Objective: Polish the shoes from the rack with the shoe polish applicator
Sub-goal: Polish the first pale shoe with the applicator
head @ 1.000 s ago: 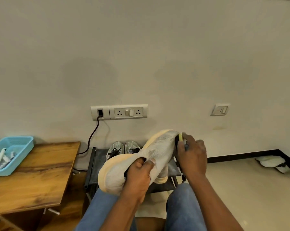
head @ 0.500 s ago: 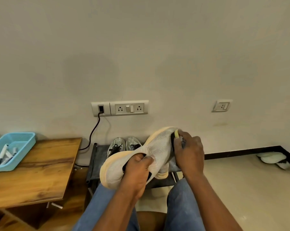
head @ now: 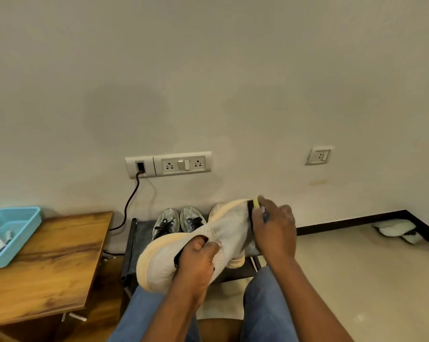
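A white mesh shoe (head: 223, 233) with a pale orange sole is held over my knees, its sole turned up and to the left. My left hand (head: 196, 262) grips it at the opening, fingers curled into the collar. My right hand (head: 274, 230) holds a shoe polish applicator (head: 255, 202) with a yellow and black end against the shoe's far end. Most of the applicator is hidden in my fist. Behind the shoe stands a dark shoe rack (head: 139, 233).
A pair of grey sneakers (head: 178, 222) with black laces sits on the rack. A wooden table (head: 48, 262) at left carries a blue basket (head: 13, 233) of small items. A black cable (head: 132, 198) hangs from the wall socket. White footwear (head: 396, 230) lies in the right corner.
My right hand with the applicator slid a little along the shoe's far end and back. The view dipped and rose slightly. My left hand keeps the same grip.
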